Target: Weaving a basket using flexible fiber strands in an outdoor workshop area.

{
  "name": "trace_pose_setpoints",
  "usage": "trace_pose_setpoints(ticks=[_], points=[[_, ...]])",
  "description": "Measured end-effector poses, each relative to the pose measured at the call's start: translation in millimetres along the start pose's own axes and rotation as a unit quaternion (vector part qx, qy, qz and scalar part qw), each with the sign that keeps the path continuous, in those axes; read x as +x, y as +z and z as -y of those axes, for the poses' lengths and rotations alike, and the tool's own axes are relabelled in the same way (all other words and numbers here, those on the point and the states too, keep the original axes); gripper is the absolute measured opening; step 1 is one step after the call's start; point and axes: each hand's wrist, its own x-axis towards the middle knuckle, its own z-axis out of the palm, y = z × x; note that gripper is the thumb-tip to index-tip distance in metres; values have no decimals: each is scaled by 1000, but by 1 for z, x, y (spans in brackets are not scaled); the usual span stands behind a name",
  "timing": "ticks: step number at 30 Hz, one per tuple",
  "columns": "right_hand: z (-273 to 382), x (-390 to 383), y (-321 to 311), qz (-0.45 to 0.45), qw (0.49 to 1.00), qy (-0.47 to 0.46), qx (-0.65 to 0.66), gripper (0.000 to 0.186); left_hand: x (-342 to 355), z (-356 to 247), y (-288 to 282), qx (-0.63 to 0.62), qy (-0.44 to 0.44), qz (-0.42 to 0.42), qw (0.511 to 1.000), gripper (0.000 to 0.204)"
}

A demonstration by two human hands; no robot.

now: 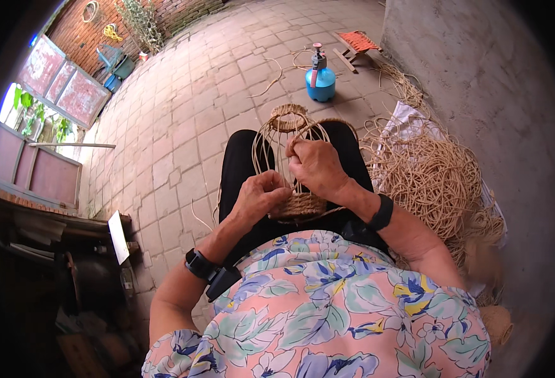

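Observation:
A straw-coloured cord basket (303, 205) rests in my lap between my black-trousered legs, with a woven band at the bottom, open upright strands and a small woven ring (288, 115) at the top. My left hand (262, 198) is closed in a pinch at the left of the bottom band, on strands or cord there. My right hand (312, 164) is higher, its fingers wrapped round cords among the uprights, its back toward me. The fingertips of both hands are partly hidden.
A big tangle of cord (435, 183) lies on white sacking at my right beside a grey wall (479, 75). Ahead stand a blue canister (320, 83) and a low orange-topped stool (359, 39). Dark piled items (76, 290) and leaning panels (32, 164) are at the left.

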Motion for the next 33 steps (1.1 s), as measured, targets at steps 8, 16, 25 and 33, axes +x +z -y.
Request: trace_pose_setpoints(ticks=[8, 16, 25, 33], points=[[2, -20, -48, 125, 851, 234, 453, 30, -3, -2, -6, -43, -8, 47, 998, 14], [-84, -102, -81, 138, 741, 343, 561, 24, -8, 1, -9, 12, -7, -6, 1000, 27], [-138, -135, -90, -30, 630, 425, 649, 43, -11, -15, 3, 302, 226, -240, 895, 17], [-96, -102, -87, 35, 761, 382, 524, 44, 4, -43, 25, 435, 370, -40, 820, 9]])
